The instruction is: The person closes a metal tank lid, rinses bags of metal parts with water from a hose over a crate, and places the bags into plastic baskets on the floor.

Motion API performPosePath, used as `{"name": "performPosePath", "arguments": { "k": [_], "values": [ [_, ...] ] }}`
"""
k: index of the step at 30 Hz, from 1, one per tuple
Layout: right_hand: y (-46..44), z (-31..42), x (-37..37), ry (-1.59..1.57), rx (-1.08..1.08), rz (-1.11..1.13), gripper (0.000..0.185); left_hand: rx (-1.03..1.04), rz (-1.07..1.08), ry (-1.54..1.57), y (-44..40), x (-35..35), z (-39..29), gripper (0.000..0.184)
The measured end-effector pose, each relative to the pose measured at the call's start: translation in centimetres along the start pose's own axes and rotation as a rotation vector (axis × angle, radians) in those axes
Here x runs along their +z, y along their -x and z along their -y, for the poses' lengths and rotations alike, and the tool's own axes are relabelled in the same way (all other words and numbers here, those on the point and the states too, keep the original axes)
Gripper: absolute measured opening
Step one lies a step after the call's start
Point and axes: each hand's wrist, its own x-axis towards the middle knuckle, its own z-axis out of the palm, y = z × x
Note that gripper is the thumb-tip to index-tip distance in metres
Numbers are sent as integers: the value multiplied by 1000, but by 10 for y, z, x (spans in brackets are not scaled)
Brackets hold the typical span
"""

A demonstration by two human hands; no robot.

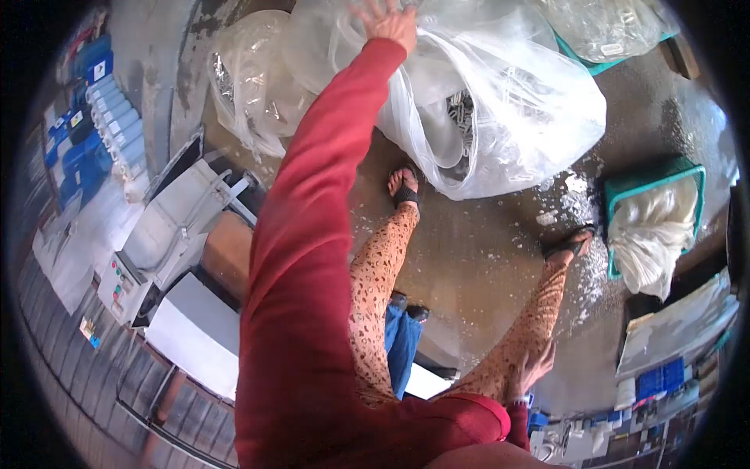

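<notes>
My left hand (391,25) reaches out at the top of the view, its fingers spread on a large clear plastic bag (539,102). The bag hangs partly open, and small metallic-looking pieces (461,113) show inside it. Beside my knee, my right hand (533,367) hangs low, away from the bag. Its fingers point downward and look partly apart, with nothing visible in them. Left of the large bag sits a smaller clear bag (254,78) with similar pieces inside.
A green crate (698,199) holding a plastic bag stands at the right, and another filled bag (605,27) lies at top right. At left are a machine with buttons (125,285) and blue containers (82,168). Another person's jeans (401,344) show behind my legs.
</notes>
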Motion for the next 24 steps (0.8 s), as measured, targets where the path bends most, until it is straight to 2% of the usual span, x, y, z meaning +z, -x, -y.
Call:
{"name": "performPosePath", "arguments": {
  "k": [1,2,3,4,5,6,7,8,9,11,12,14,15,16,17,18,19,20,21,22,24],
  "values": [
    [-2,13,5,-254,105,16,52,-38,-104,98,9,-4,3,60],
    [-9,28,5,-512,205,22,52,-30,1,298,44,-22,4,44],
    [-17,64,-15,-144,-255,83,51,-82,27,433,77,-24,2,43],
    [-13,90,0,-149,-267,51,48,25,-192,496,117,-8,-3,42],
    [-18,120,2,-557,-216,234,50,105,234,1208,164,-14,-11,36],
    [-19,151,11,-1035,53,488,52,-116,703,1793,210,-21,-19,32],
    [-20,174,17,-1517,349,718,56,-377,976,1972,258,-44,-43,27],
    [-33,187,16,-2000,667,1148,58,-647,1181,2352,312,-92,-61,27],
    [-31,200,25,-2711,508,1048,60,-934,1309,2631,350,-99,-86,33],
    [-55,207,-2,-2682,167,1021,57,-768,1026,3460,403,-99,-114,38],
    [-69,207,-19,-2647,8,1004,56,-1073,953,3559,413,-106,-117,39],
    [-96,206,-43,-2561,-23,1024,54,-1039,1054,4097,429,-125,-119,38],
    [-111,212,-51,-2528,89,1055,54,-984,1215,4321,436,-134,-121,37],
    [-124,215,-59,-2506,190,1059,56,-934,1047,4312,441,-131,-124,38],
    [-127,219,-55,-2021,-267,781,61,-942,942,4280,452,-122,-126,38],
    [-129,223,-50,-1498,-520,420,68,-948,862,4251,466,-109,-129,38],
    [-144,218,-32,-1228,-940,157,56,-922,789,4234,477,-94,-133,39],
    [-142,236,-47,-1697,-309,687,47,-852,642,4232,483,-76,-135,39],
    [-143,242,-62,-2034,453,1199,39,-821,585,4074,483,-65,-134,40],
    [-147,230,-56,-1727,-34,865,34,-798,548,3911,484,-53,-131,40],
    [-162,206,-30,-932,-825,215,26,-803,628,3292,505,-28,-100,45]
  ]
}}
